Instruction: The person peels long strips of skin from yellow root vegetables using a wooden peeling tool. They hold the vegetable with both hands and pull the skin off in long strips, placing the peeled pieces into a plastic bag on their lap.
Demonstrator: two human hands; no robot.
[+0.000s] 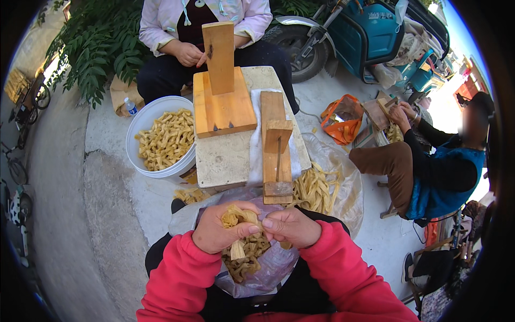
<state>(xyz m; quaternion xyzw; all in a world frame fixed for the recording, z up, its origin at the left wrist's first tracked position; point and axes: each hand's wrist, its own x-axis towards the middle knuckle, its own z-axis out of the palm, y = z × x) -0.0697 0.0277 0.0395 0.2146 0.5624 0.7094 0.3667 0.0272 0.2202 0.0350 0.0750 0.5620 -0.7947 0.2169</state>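
Observation:
My left hand (226,227) holds a folded, pale yellow strip (237,217), which looks like tofu skin, looped over the fingers. Close against it, my right hand (295,228) pinches the strip's end between thumb and fingertips. Below both hands, a purplish plastic bag (277,267) lies open in my lap, and knotted pieces (243,263) of the same stuff fill part of it. Just beyond the hands stands a small pale table (221,165). A wooden device (277,151) with a metal rod rests there on a white cloth (255,157).
A wooden block with an upright board (223,102) stands on the table. At left is a white bucket (132,139) of yellow knots (167,141). Loose strips (316,187) lie on clear plastic at right. One person (187,52) sits opposite, another (446,161) works at right near an orange bag (346,124).

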